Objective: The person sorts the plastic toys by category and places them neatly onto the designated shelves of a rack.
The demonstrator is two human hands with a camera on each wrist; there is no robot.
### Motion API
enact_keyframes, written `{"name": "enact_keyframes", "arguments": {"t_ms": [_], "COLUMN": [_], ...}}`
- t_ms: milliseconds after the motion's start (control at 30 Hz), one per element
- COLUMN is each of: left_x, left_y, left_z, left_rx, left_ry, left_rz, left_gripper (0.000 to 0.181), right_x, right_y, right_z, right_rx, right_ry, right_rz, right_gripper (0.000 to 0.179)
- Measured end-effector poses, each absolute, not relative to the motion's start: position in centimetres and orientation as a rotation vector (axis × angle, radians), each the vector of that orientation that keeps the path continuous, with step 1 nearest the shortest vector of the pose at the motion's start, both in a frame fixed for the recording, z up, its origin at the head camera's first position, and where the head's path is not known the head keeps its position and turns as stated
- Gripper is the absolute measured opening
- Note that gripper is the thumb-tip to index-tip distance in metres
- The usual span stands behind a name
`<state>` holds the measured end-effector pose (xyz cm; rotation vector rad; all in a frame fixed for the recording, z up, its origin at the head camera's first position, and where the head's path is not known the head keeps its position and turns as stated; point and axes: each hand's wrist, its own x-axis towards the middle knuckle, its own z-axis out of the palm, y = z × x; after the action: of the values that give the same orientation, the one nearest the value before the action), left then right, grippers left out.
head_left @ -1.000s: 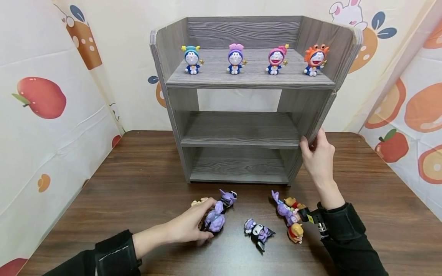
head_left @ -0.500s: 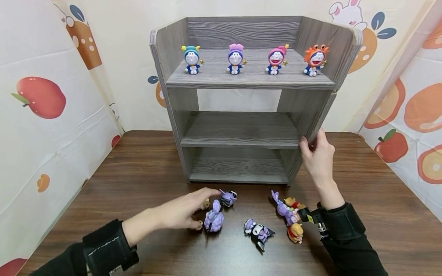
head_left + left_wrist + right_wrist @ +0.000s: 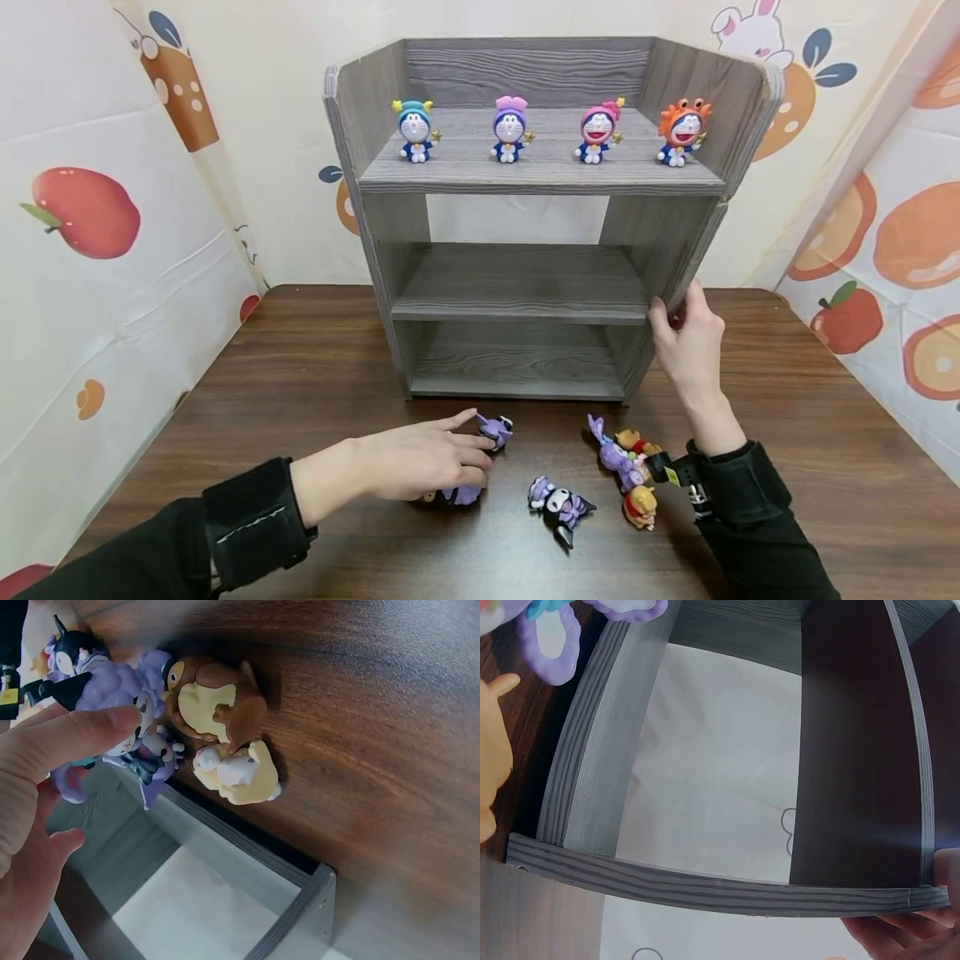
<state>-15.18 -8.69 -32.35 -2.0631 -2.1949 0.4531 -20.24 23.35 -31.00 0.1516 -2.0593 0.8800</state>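
Observation:
My left hand [image 3: 431, 458] spreads over a purple figurine [image 3: 461, 495], mostly covering it in the head view. A second purple figurine [image 3: 496, 430] lies by its fingertips. The left wrist view has the thumb [image 3: 97, 735] across the purple figurine's white face, with a brown, cream-bellied figurine [image 3: 217, 705] and a cream-and-white figurine [image 3: 240, 776] lying alongside. My right hand [image 3: 688, 337] grips the right side panel of a grey wooden shelf [image 3: 525, 283], thumb at the front edge and fingers round the outside.
Four-like spacing aside, several blue-and-white figurines [image 3: 508, 133] stand in a row on the top shelf. A black-and-purple figurine [image 3: 561, 508] lies on the table [image 3: 360, 367]. Near the right wrist lie a purple figurine [image 3: 618, 458] and two yellow bear figurines [image 3: 640, 507].
My left hand first releases the purple figurine, draws back left, then comes right again over it. The right hand stays on the shelf panel.

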Motion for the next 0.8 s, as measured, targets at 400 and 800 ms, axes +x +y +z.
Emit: {"name": "enact_keyframes", "arguments": {"t_ms": [400, 800], "left_x": [-15.5, -14.9], "left_y": [-8.8, -8.6], "left_z": [-33.3, -34.1], "left_rx": [-1.921, -1.535], "left_ry": [-2.284, -2.681], "left_rz": [0.230, -0.052], "left_gripper": [0.034, 0.034], "right_x": [-20.3, -20.3], "right_y": [23.3, 23.4], "right_z": [-31.0, -30.9], "right_rx": [0.167, 0.176], "right_ry": [-2.051, -2.059], "right_rz": [0.919, 0.919], "right_gripper": [0.027, 0.029]}}
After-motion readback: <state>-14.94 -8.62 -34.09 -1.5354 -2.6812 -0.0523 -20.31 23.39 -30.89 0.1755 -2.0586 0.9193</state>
